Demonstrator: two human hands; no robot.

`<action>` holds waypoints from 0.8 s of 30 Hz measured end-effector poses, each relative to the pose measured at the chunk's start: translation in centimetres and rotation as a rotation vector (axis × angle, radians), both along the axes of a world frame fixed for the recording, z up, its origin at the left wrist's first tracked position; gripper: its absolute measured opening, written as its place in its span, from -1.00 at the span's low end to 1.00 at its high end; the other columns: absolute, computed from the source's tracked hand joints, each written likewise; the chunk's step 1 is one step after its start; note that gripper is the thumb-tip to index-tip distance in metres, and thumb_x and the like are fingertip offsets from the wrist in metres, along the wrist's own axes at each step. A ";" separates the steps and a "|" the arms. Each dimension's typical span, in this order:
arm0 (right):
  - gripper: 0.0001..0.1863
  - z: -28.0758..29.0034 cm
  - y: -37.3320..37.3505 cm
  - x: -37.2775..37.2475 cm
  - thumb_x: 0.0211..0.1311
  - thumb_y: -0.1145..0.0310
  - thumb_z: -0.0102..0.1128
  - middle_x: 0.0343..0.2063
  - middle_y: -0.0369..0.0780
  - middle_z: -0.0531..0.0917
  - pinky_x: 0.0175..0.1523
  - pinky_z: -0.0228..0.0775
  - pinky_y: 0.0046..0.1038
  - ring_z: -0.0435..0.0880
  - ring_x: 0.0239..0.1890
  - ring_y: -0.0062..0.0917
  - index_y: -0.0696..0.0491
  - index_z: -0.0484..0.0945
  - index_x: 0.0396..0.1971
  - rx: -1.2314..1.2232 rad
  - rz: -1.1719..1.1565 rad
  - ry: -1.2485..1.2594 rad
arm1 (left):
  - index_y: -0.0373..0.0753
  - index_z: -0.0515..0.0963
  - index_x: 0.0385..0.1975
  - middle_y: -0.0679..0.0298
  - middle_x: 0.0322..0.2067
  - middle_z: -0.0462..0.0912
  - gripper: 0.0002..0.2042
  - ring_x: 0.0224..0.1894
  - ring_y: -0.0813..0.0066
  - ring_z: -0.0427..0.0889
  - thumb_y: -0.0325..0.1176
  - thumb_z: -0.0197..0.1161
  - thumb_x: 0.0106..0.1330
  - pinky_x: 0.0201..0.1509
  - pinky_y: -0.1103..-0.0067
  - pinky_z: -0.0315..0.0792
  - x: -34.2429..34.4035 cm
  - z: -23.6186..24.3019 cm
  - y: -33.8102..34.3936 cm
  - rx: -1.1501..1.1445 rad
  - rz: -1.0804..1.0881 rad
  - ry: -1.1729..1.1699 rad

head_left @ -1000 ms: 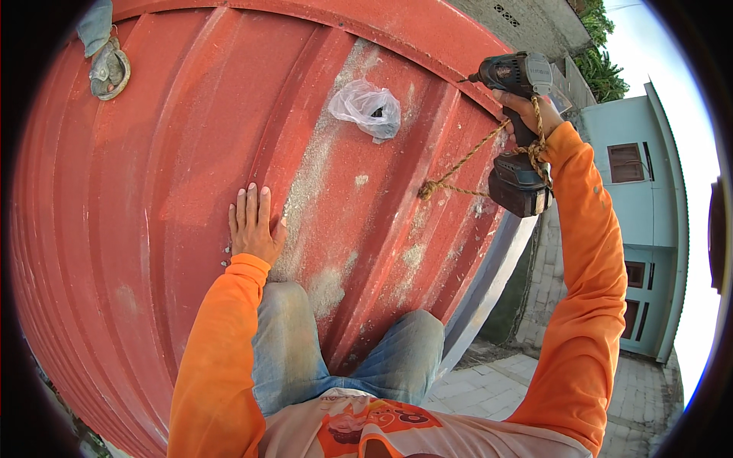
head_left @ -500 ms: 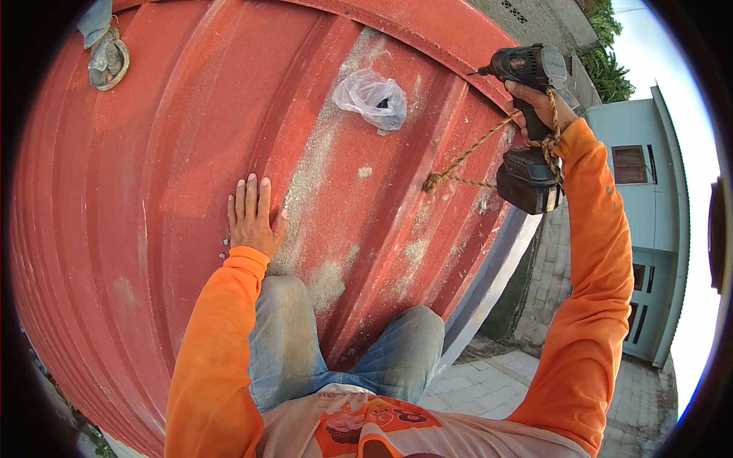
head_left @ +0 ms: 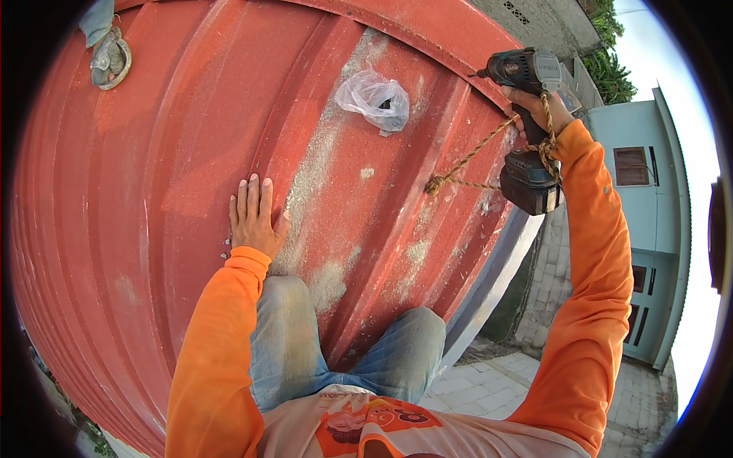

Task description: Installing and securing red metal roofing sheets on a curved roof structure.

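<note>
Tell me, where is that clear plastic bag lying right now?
The plastic bag lies on the red ribbed roof, up ahead of the person, between the flat left hand and the cordless drill.

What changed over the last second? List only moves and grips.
The right hand lifted the drill slightly toward the roof edge; its grip is unchanged, and the rope hangs from it as before. The left hand stayed flat on the roof, and the plastic bag stayed put. Nothing was taken or released.
</note>
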State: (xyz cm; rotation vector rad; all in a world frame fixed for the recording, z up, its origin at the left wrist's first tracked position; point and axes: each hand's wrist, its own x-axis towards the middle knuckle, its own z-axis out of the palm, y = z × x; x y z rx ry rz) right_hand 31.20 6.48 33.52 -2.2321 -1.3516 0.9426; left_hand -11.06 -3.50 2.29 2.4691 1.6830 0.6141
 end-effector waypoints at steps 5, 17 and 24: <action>-0.59 0.3 0.0 -0.1 0.17 0.00 0.30 -0.56 -0.30 0.55 -0.56 0.36 -0.55 0.48 -0.64 -0.64 0.08 0.55 -0.30 0.009 -0.001 0.037 | -0.16 0.06 0.41 0.05 0.40 0.09 -0.30 0.44 0.04 0.03 -0.09 0.09 0.30 0.46 0.11 -0.06 0.2 0.0 -0.1 0.001 -0.005 -0.010; -0.60 0.0 0.6 0.8 0.16 0.01 0.32 -0.53 -0.29 0.58 -0.56 0.37 -0.54 0.48 -0.65 -0.65 0.08 0.55 -0.36 -0.038 0.120 -0.006 | -0.17 0.05 0.41 0.05 0.40 0.08 -0.30 0.45 0.04 0.01 -0.09 0.08 0.30 0.47 0.12 -0.07 0.1 0.3 -0.1 -0.017 0.001 0.010; -0.59 -0.5 0.5 1.1 0.16 -0.01 0.31 -0.66 -0.30 0.51 -0.61 0.33 -0.54 0.47 -0.70 -0.63 0.09 0.53 -0.43 -0.023 0.094 -0.087 | -0.17 0.04 0.41 0.05 0.40 0.07 -0.29 0.45 0.03 0.02 -0.08 0.08 0.29 0.46 0.11 -0.07 0.1 0.3 0.0 -0.019 -0.002 0.003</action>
